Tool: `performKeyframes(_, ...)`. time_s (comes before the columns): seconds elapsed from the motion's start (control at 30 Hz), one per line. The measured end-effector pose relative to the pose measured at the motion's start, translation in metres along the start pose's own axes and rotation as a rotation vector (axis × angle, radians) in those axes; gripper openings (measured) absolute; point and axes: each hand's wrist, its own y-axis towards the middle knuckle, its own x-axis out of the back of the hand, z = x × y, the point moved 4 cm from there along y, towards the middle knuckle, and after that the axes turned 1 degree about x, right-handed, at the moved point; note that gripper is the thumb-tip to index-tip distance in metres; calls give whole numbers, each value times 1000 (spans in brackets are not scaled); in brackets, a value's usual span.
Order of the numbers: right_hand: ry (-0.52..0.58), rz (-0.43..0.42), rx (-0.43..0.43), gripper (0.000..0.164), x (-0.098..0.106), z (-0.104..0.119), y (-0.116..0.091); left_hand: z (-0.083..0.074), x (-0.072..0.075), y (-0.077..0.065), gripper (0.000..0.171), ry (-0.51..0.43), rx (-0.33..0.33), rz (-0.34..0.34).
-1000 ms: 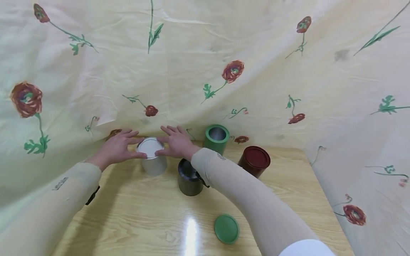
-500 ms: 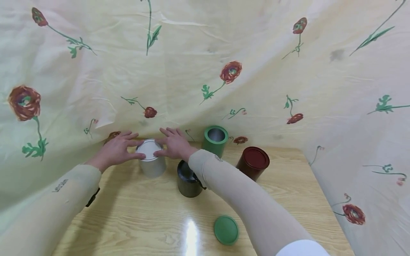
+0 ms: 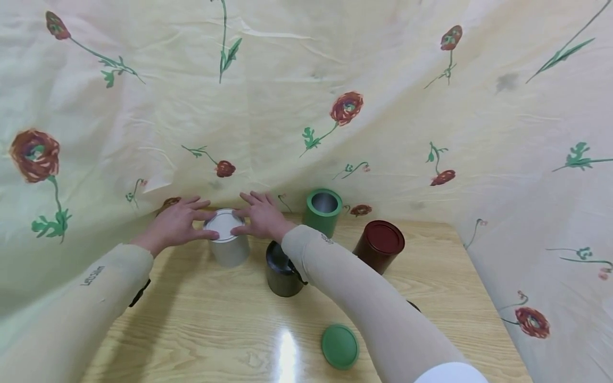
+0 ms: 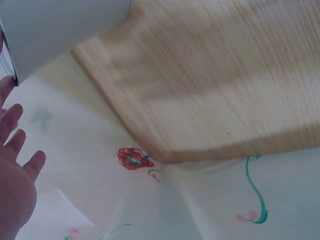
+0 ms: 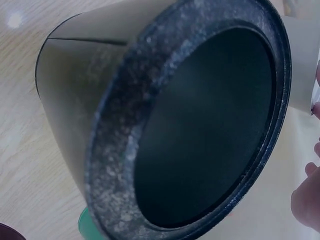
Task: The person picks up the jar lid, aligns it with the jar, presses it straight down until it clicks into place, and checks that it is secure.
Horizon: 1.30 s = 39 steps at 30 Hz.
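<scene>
Touching the lid (image 3: 225, 224) of a white can (image 3: 231, 252), left of centre, with left hand (image 3: 183, 222) and right hand (image 3: 264, 217), both loosely splayed. Set on a pale wood-grain tabletop (image 3: 215, 319), glare-streaked at bottom centre. Enclosed across top and right by creased, flower-printed cloth (image 3: 287, 69).

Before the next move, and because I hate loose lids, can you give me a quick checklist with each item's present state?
1. Left hand at the white lid's rim: ok.
2. Right hand at the opposite side of it: ok.
3. White lid fully seated on the white can: cannot tell; fingers cover part of the rim.
4. Black can covered: not ok, its mouth is open.
5. Green can covered: not ok; the green lid lies on the table.
6. Dark red can covered: ok, its top looks closed.
</scene>
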Motion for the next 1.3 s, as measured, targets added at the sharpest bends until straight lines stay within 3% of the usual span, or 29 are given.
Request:
performKeyframes(0.2, -11, 5, 8, 66, 1, 1, 0, 0, 0, 0, 72, 19, -19, 21)
performKeyframes(0.47, -11, -12, 19, 65, 4, 2, -5, -3, 1, 1, 68, 81, -66, -7)
performKeyframes(0.83, -13, -45, 40, 66, 8, -5, -7, -4, 4, -3, 70, 57, -27, -42)
performKeyframes(1.0, -28, -88, 42, 61, 21, -13, -16, -8, 16, -1, 72, 102, -55, -99)
performKeyframes(1.3, 1, -111, 158, 67, 43, -18, -41, -32, 46, -3, 76, 191, -145, -147)
